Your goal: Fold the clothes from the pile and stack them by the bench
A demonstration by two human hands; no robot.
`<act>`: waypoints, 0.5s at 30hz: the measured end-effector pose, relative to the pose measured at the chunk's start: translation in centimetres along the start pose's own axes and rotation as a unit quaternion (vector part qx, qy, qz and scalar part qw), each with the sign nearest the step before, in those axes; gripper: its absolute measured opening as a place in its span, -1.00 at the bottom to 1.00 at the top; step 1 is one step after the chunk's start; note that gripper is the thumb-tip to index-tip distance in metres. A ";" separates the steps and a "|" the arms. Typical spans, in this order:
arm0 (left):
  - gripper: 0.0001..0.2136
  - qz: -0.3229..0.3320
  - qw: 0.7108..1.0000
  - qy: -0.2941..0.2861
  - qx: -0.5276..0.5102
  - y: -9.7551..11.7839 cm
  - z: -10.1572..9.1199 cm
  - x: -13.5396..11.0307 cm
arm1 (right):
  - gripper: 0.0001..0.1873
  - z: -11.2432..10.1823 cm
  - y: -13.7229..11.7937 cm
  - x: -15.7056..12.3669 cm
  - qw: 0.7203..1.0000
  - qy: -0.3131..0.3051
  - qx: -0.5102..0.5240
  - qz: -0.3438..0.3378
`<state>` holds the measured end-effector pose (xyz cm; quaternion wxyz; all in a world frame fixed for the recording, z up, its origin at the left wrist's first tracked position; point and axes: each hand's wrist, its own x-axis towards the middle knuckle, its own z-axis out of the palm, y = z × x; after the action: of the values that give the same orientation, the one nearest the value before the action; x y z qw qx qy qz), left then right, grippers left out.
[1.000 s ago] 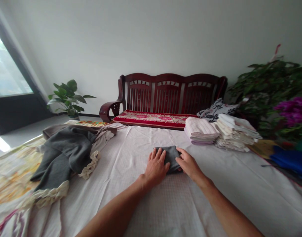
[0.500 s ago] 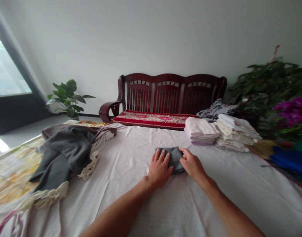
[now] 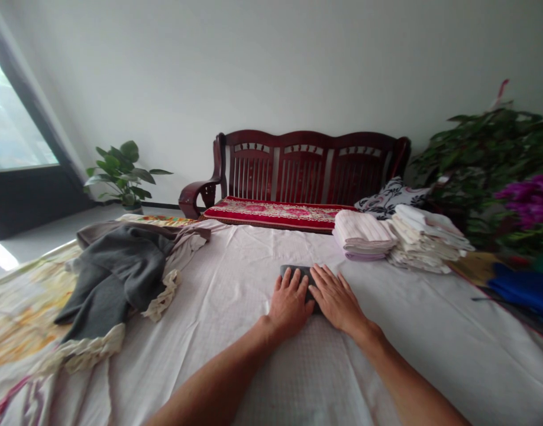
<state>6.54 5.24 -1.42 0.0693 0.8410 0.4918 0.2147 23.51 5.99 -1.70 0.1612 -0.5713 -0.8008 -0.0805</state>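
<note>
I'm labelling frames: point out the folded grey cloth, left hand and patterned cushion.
Folded grey cloth (image 3: 303,270), head view: its far edge.
Left hand (image 3: 290,300), head view: its back.
Patterned cushion (image 3: 387,199), head view: its cover.

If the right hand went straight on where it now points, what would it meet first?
Probably the left hand, lying close ahead on the folded grey cloth: the right hand points forward and leftward. Exact depth is hard to judge.
</note>
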 end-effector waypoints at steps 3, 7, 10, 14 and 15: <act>-0.43 0.002 1.000 -0.004 -0.005 -0.1 -0.2 0.0 | -0.40 0.2 0.2 -0.2 1.000 0.003 -0.006 0.009; -0.43 -0.035 0.999 -0.018 -0.019 -0.4 -0.7 0.2 | -0.39 0.9 0.3 -0.2 0.999 0.008 -0.006 0.031; -0.40 -0.078 0.996 -0.025 -0.027 -0.8 -1.0 0.4 | -0.38 1.6 0.4 -0.3 0.999 0.010 -0.007 0.045; -0.37 -0.128 0.991 -0.030 -0.032 -1.1 -1.3 0.7 | -0.37 2.1 0.6 -0.3 0.998 0.013 -0.004 0.060; -0.36 -0.140 0.989 -0.029 -0.032 -1.1 -1.3 0.7 | -0.37 2.2 0.6 -0.4 0.998 0.013 -0.005 0.064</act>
<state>5.37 6.31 -0.37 0.1399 0.7672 0.5952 0.1936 23.80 6.54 -3.88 0.1737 -0.6206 -0.7603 -0.0812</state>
